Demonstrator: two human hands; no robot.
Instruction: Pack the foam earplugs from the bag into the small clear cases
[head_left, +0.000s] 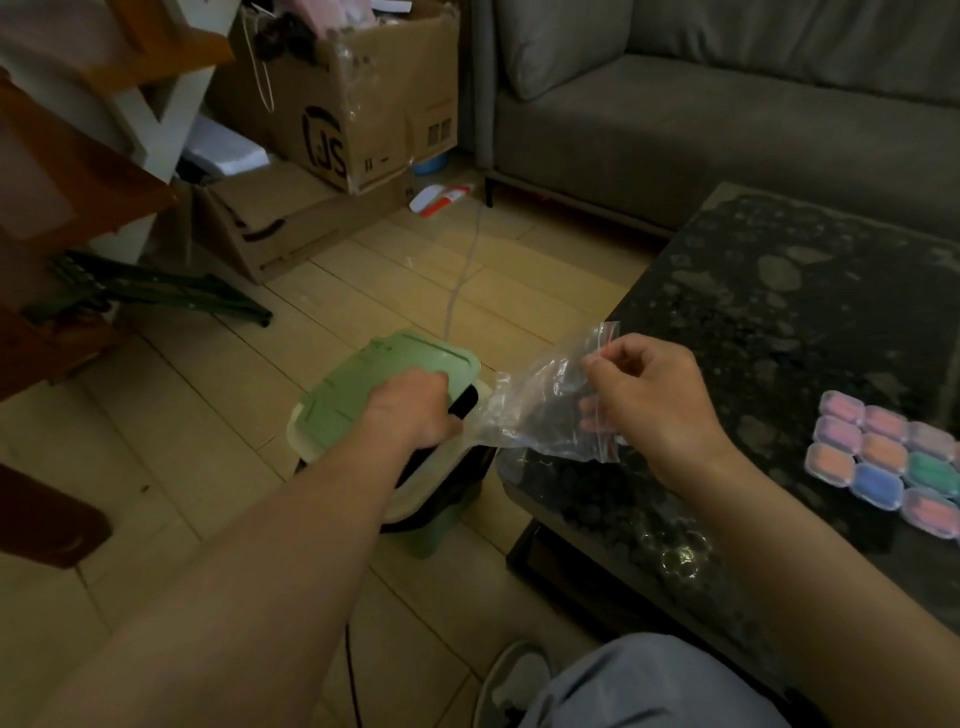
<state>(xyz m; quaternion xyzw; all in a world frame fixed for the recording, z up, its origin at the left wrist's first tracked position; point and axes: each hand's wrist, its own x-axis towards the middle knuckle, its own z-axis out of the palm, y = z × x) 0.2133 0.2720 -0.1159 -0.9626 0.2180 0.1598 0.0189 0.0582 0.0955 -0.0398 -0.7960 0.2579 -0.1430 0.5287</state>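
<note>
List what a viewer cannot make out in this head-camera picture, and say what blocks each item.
1. Head view: the inside of the bin, covered by the green lid that the left hand grips.
2. Head view: whether anything is left in the clear bag pinched by the right hand; crumpled film and dim light blur it.
3. Head view: the full count of cases; the right edge cuts the group.

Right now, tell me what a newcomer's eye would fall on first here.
The clear zip bag, seemingly empty, hangs pinched in the right hand at centre. Just left, the left hand grips the green lid of a floor bin. At far right, clear cases of coloured earplugs sit clustered on the dark table.
</note>
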